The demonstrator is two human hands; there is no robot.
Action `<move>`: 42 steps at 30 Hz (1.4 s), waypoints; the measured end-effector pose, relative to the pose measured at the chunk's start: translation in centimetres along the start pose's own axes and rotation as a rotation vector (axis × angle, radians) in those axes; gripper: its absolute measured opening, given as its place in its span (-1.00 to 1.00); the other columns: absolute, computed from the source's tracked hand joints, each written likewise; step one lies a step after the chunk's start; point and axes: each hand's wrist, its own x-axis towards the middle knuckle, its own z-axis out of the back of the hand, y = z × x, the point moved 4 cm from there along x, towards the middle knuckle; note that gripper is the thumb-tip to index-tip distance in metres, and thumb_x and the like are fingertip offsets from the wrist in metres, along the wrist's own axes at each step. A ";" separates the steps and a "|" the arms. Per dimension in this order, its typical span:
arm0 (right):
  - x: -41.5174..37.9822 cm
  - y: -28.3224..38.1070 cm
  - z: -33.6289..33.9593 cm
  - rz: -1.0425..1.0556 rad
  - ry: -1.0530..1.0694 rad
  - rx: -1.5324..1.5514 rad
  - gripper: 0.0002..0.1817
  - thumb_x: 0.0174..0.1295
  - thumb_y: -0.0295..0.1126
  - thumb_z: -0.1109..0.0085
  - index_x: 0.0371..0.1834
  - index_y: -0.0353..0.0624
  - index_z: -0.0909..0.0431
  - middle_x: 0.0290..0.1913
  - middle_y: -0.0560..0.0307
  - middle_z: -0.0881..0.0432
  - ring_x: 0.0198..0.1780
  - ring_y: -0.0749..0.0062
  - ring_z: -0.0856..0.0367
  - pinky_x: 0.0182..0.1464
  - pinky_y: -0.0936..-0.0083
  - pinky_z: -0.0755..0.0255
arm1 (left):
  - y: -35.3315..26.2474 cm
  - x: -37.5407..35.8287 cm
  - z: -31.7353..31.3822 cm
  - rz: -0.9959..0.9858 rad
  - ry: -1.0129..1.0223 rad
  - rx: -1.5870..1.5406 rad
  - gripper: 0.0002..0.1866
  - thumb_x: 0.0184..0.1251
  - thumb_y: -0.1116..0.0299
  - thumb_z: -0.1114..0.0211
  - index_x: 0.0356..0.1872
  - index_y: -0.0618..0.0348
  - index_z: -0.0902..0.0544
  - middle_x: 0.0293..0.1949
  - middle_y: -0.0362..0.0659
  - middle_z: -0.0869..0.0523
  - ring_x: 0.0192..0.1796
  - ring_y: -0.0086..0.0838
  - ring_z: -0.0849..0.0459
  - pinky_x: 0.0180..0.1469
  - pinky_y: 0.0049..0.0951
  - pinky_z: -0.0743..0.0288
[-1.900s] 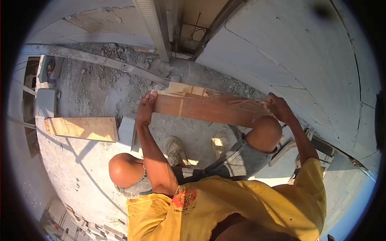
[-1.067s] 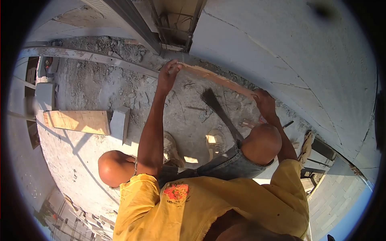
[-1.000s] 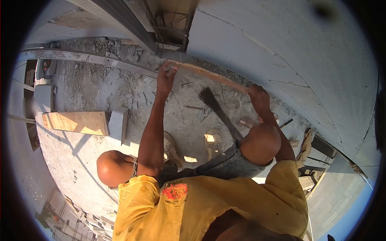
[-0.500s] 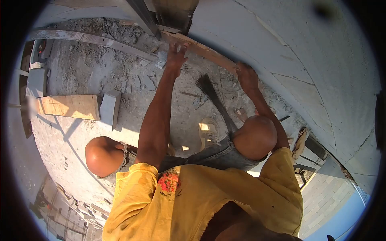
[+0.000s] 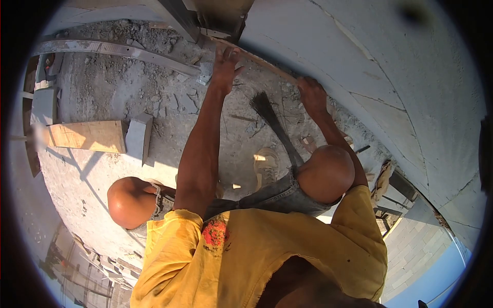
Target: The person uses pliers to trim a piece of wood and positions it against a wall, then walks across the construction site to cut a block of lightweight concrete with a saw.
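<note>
A narrow wooden board [image 5: 269,64] stretches along the foot of the grey block wall [image 5: 349,56], with mostly a thin edge of it showing. My left hand [image 5: 225,71] is at the board's left end, fingers spread and fingertips against it. At the other end, the fingers of my right hand [image 5: 311,94] are bent over the board; their tips are partly hidden. A dark-bristled brush broom [image 5: 272,118] lies on the floor between my arms, its lower end reaching my knee.
A metal strip [image 5: 118,49] runs across the rubble at upper left. A wooden plank [image 5: 87,136] and a grey block [image 5: 138,134] sit at left. A dark metal post [image 5: 177,18] stands by the board's left end. Cloth [image 5: 382,179] hangs at right.
The board has turned from showing its broad face to showing a thin edge, closer against the wall. Both hands have shifted slightly with it, the right one up and to the left.
</note>
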 end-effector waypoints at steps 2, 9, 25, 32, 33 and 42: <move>1.0 0.3 0.3 0.022 0.002 0.076 -0.78 0.24 -0.48 -0.25 -0.06 -0.20 -0.58 -0.16 -0.06 -0.65 -0.14 -0.03 -0.66 -0.12 0.14 -0.56 | -0.1 0.5 0.2 -0.018 0.012 -0.004 -0.20 0.59 0.23 -0.07 0.59 -0.24 0.29 0.50 -0.08 -0.24 0.47 -0.09 -0.33 0.39 0.03 -0.35; 1.8 0.1 0.6 -0.099 0.120 0.029 -0.73 0.24 -0.45 -0.27 0.01 -0.12 -0.59 -0.17 -0.07 -0.72 -0.14 -0.04 -0.70 -0.10 0.14 -0.58 | 0.1 0.4 -2.5 -0.002 -0.051 -0.074 -0.07 0.52 0.21 -0.21 0.60 -0.25 0.33 0.47 -0.08 -0.24 0.37 -0.09 -0.41 0.30 0.03 -0.44; 2.3 1.2 1.2 -0.056 -0.009 -0.193 -0.69 0.31 -0.35 -0.27 0.11 -0.03 -0.61 -0.23 -0.03 -0.76 -0.25 0.08 -0.77 -0.24 0.22 -0.64 | 0.6 1.3 -3.3 0.023 -0.139 -0.215 -0.05 0.53 0.52 -0.09 0.59 -0.35 0.42 0.41 -0.24 -0.32 0.01 -0.49 -0.59 0.29 -0.05 -0.49; 1.1 -0.1 1.1 -0.102 0.016 -0.190 -0.72 0.26 -0.37 -0.29 0.04 -0.05 -0.63 -0.21 -0.02 -0.76 -0.20 0.10 -0.76 -0.19 0.19 -0.64 | 1.6 2.3 -2.2 0.066 -0.080 -0.137 -0.05 0.53 0.48 -0.11 0.59 -0.38 0.41 0.49 -0.24 -0.27 0.22 -0.41 -0.57 0.26 -0.04 -0.47; 1.2 0.1 1.3 -0.058 0.012 -0.150 -0.74 0.28 -0.38 -0.27 0.03 -0.05 -0.62 -0.21 -0.03 -0.75 -0.21 0.07 -0.76 -0.20 0.20 -0.63 | 1.0 1.8 -2.1 0.065 -0.119 -0.120 -0.12 0.55 0.44 -0.08 0.59 -0.36 0.34 0.49 -0.24 -0.27 0.27 -0.40 -0.54 0.29 -0.02 -0.43; -4.9 4.2 2.7 0.015 -0.013 0.268 -0.80 0.33 -0.30 -0.24 -0.04 -0.06 -0.65 -0.26 0.03 -0.69 -0.21 0.11 -0.68 -0.16 0.22 -0.59 | -1.5 -2.4 0.9 -0.098 -0.162 0.231 -0.10 0.50 0.12 -0.23 0.62 -0.13 0.22 0.55 0.06 -0.11 0.46 -0.06 -0.33 0.37 0.00 -0.37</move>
